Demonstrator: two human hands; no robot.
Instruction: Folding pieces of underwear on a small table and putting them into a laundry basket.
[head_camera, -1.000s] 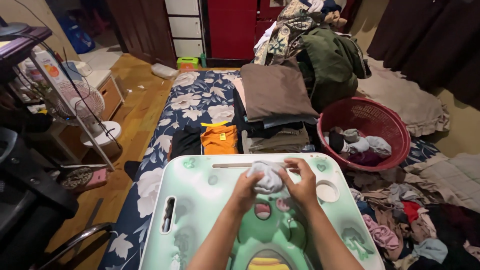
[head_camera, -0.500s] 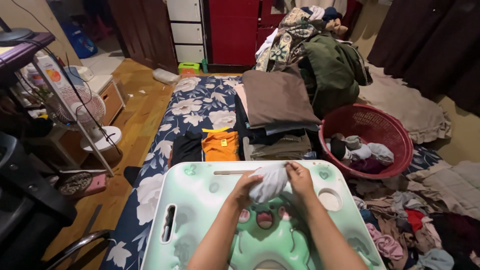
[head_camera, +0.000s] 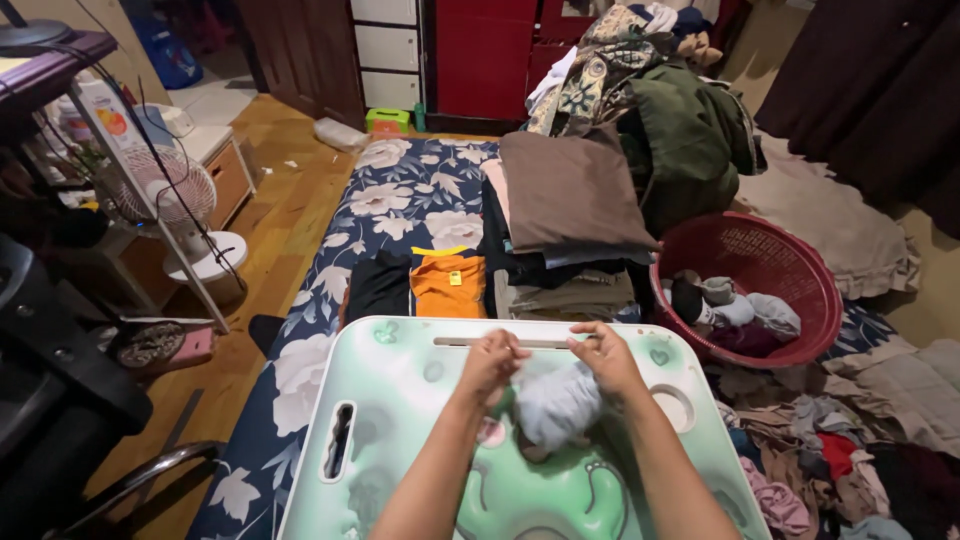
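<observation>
Head view: we've got left hand (head_camera: 490, 362) and right hand (head_camera: 606, 358) both pinching the pale grey cloth (head_camera: 555, 405) over the green lap table (head_camera: 400, 400).

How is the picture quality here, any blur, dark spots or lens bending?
Head view: dim, warm indoor light; both hands, left hand and right hand, and the grey cloth look slightly soft; the left edge and upper right corner fall into shadow; wide lens bends the tray table edges.
</observation>
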